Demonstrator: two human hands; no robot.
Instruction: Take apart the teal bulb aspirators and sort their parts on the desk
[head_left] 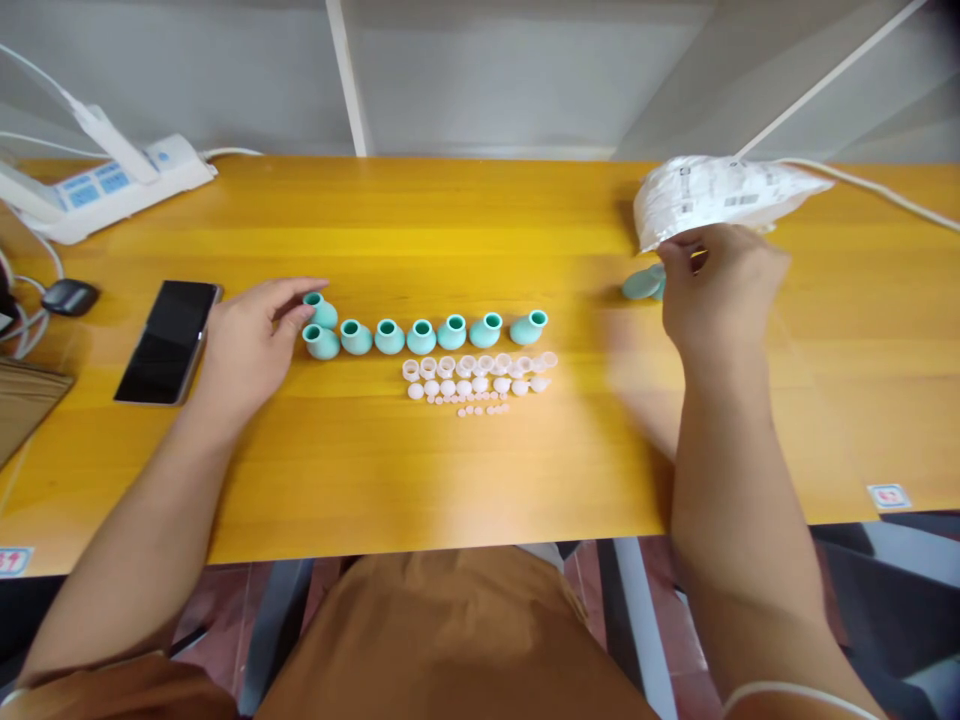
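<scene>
My left hand (259, 335) pinches a small teal vase-shaped piece (324, 314) between thumb and fingers. It is just behind the left end of a row of similar teal pieces (421, 340), whose open mouths face up. In front of that row lie several clear plastic rings (447, 367), white rounded pieces (465, 388) and tiny pale discs (478, 411). Over at the back right, my right hand (724, 285) is closed with fingertips together at the front edge of a white plastic bag (697, 195); what they grip is hidden. Teal pieces (642, 284) lie beside that hand, partly covered by it.
A black phone (169, 342) lies left of my left hand. Beyond it are a white power strip (127, 190) with cables, a small black device (70, 296) and a cardboard piece (30, 400). A grey partition (525, 80) stands behind the wooden table (375, 480).
</scene>
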